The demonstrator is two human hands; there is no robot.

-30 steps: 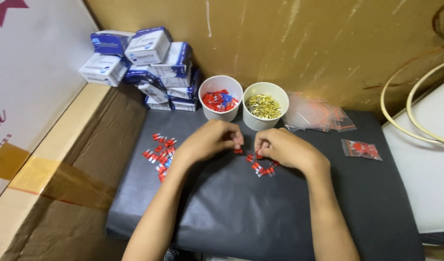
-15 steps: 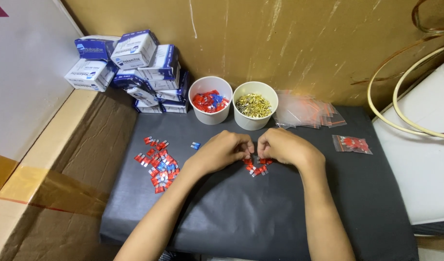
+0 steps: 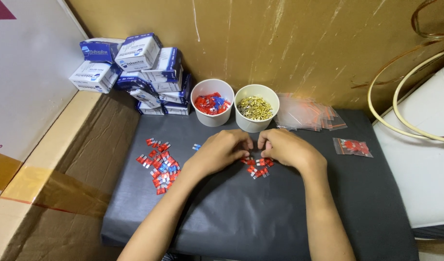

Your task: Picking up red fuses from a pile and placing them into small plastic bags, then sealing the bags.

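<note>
Both hands have drawn together since a second ago. I see the left hand [image 3: 222,152] and right hand [image 3: 287,149] meeting, fingers curled over the small red pile [image 3: 258,166], just below the brass-filled cup [image 3: 256,108]; whether they pinch a piece, I cannot tell.

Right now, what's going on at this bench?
A person works with both bare hands on a black mat. The left hand and right hand meet, fingertips together, over a small pile of red pieces. A bigger red and blue pile lies to the left. Behind stand two white cups, one with red and blue pieces, one with brass parts.
</note>
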